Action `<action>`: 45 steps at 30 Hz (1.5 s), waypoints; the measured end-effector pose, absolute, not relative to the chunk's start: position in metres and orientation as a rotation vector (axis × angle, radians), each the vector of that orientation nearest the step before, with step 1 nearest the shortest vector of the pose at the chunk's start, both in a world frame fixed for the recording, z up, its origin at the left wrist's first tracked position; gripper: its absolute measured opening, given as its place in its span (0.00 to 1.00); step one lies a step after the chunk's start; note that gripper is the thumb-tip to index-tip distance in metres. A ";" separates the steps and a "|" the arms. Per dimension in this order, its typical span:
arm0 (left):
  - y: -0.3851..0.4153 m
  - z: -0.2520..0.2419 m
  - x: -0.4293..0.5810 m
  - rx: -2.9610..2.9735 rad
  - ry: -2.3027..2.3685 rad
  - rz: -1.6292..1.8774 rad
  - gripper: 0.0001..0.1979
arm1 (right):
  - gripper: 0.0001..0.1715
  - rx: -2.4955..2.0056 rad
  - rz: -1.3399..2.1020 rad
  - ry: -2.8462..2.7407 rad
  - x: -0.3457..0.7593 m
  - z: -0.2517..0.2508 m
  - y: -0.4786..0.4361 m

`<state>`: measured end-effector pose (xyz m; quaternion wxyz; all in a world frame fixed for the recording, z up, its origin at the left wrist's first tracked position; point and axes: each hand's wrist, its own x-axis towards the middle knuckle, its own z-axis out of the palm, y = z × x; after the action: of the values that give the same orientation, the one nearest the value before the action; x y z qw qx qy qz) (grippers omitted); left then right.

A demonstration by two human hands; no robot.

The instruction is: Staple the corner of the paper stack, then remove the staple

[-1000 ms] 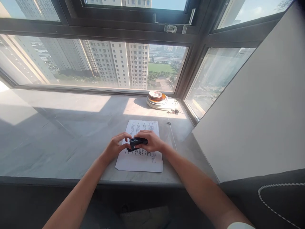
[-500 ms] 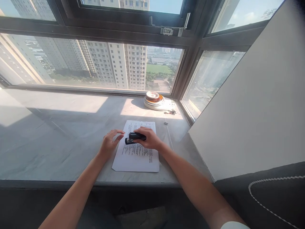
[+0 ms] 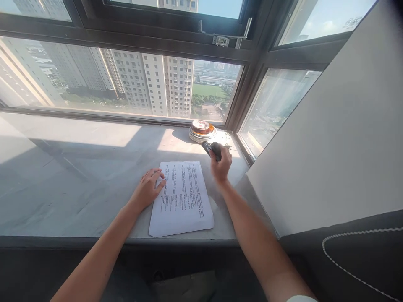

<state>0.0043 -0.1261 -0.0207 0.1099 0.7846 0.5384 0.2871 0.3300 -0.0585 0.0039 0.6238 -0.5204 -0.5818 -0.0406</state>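
Observation:
Printed sheets of paper [image 3: 182,197] lie on the grey stone sill, slightly turned. My left hand [image 3: 150,186] rests at their left edge, fingers partly spread, the thumb and fingertips over the paper. A black stapler [image 3: 211,150] is gripped in my right hand [image 3: 221,165], off the paper toward the back right. It is close to a stack of round rolls [image 3: 201,131], white below with an orange one and a pale one on top. Small dark bits by the window corner are partly hidden behind my right hand.
The stone sill [image 3: 78,188] runs along a dark window frame [image 3: 141,46]. A slanting white wall panel [image 3: 330,138] bounds the right side. A twisted white cord [image 3: 346,235] hangs at the lower right, and the sill's dark front edge [image 3: 63,242] is nearest me.
My right hand has lifted the stapler off the paper and carried it right and away from me. The paper has turned a little and slid toward me. My left hand has settled on its edge.

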 end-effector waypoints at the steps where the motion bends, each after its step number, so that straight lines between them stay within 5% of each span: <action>1: -0.125 -0.022 0.004 2.310 1.579 0.850 0.16 | 0.21 -1.207 -0.088 -1.307 0.332 0.004 -0.057; 9: -0.118 -0.035 0.001 2.318 1.627 0.768 0.27 | 0.19 -1.141 0.060 -1.602 0.313 0.003 -0.067; 17: -0.117 -0.033 0.001 2.331 1.636 0.774 0.25 | 0.15 -0.913 0.255 -2.000 0.288 0.001 -0.082; 29: -0.106 -0.026 -0.005 2.025 1.739 0.929 0.23 | 0.22 -1.000 0.474 -2.277 0.246 0.002 -0.111; 39: -0.100 -0.039 -0.006 2.013 1.680 1.036 0.19 | 0.19 -1.159 0.574 -2.105 0.322 -0.003 -0.151; 45: -0.095 -0.039 -0.009 2.025 1.622 1.072 0.17 | 0.32 -1.259 0.565 -1.911 0.385 0.014 -0.123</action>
<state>-0.0094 -0.0947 -0.0392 0.1662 0.7114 0.5697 0.3765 0.3855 -0.1233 0.0136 0.3823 -0.4937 -0.7490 0.2215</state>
